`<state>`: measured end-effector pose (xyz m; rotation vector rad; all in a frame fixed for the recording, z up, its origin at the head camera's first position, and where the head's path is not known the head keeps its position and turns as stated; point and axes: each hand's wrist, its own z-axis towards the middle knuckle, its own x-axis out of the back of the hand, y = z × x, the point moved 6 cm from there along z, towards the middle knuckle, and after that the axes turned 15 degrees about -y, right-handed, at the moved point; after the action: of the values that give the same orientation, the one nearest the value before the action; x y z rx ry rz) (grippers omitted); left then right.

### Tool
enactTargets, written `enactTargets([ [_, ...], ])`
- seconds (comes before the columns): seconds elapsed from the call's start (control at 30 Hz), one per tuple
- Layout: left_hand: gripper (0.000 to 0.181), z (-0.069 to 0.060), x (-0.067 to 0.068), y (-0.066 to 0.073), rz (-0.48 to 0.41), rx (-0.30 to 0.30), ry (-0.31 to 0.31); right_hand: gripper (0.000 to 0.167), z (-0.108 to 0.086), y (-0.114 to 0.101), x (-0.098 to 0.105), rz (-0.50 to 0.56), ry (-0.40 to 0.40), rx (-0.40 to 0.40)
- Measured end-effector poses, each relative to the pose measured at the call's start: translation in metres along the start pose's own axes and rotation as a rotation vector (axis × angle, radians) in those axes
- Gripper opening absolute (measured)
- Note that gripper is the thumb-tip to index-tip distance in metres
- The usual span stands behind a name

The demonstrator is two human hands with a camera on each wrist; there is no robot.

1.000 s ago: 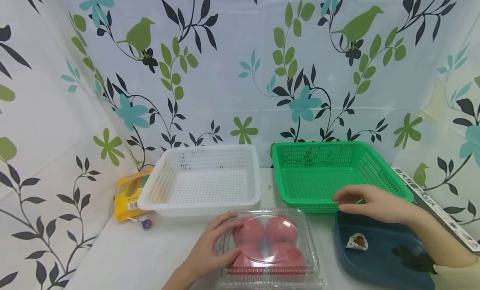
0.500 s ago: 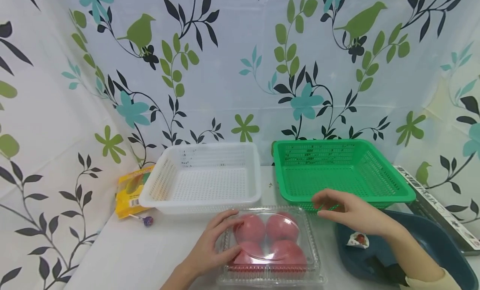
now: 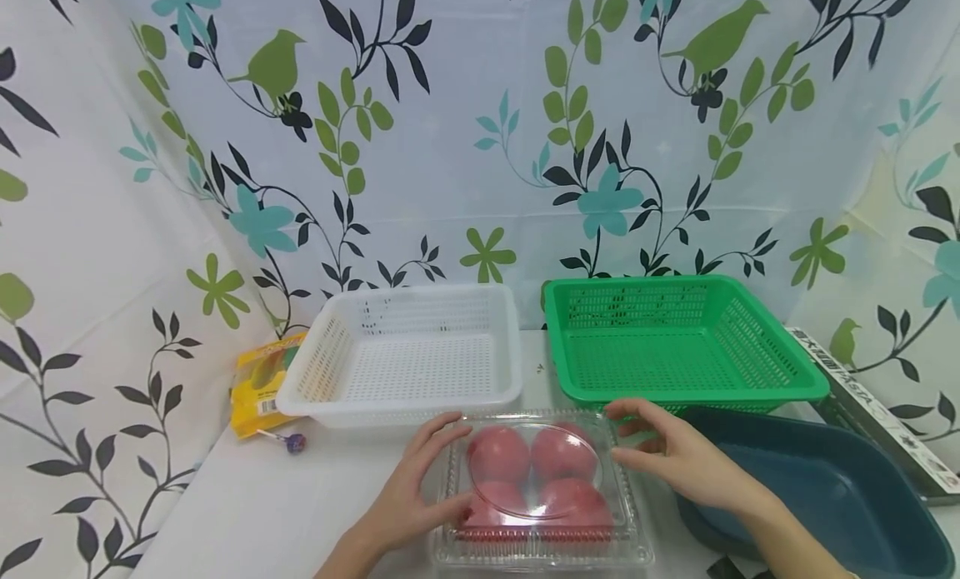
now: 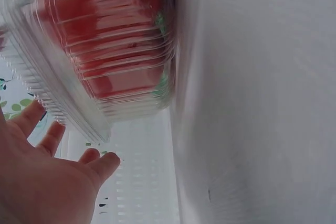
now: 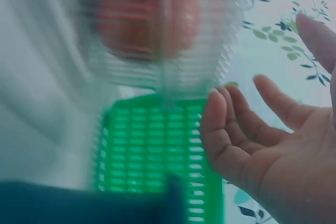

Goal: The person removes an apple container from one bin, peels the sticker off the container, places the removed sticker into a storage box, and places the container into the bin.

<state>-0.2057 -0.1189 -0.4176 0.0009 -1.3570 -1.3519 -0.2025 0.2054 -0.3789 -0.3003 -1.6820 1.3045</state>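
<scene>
A clear plastic clamshell container [image 3: 530,554] sits at the front middle of the table, its lid down over several round red fruits [image 3: 501,454]. My left hand [image 3: 405,483] is at its left edge, fingers spread and slightly bent; in the left wrist view, the fingertips [image 4: 54,132] lie at or very near the rim. On the other side, my right hand [image 3: 678,458] is beside the container's right edge, fingers gently curved and holding nothing. In the right wrist view, that hand [image 5: 273,145] appears near the blurred container; contact cannot be made out.
Behind the container stand a white basket [image 3: 420,411] and a green basket [image 3: 697,396]. A dark blue tray [image 3: 840,487] is at the right, partly hidden by my forearm. A yellow packet [image 3: 255,400] and a lollipop [image 3: 295,443] lie left; a long box [image 3: 870,404] lies far right.
My right hand has moved left and toward me, from over the blue tray to the container's right edge. The small white-wrapped item in the tray is now hidden. My left hand has barely moved.
</scene>
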Motion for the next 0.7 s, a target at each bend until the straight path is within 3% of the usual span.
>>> enactTargets([
  [0.2, 0.078, -0.004, -0.001, -0.009, -0.137, 0.021, -0.015, 0.053, -0.002, 0.003, -0.012, 0.057, 0.109, 0.025],
  [0.33, 0.082, -0.007, -0.001, -0.013, -0.233, 0.030, -0.026, 0.062, -0.003, 0.012, -0.018, 0.103, 0.154, -0.018],
  [0.7, 0.087, -0.015, -0.005, -0.032, -0.439, 0.122, -0.074, 0.079, -0.001, 0.026, -0.024, 0.211, 0.168, -0.145],
])
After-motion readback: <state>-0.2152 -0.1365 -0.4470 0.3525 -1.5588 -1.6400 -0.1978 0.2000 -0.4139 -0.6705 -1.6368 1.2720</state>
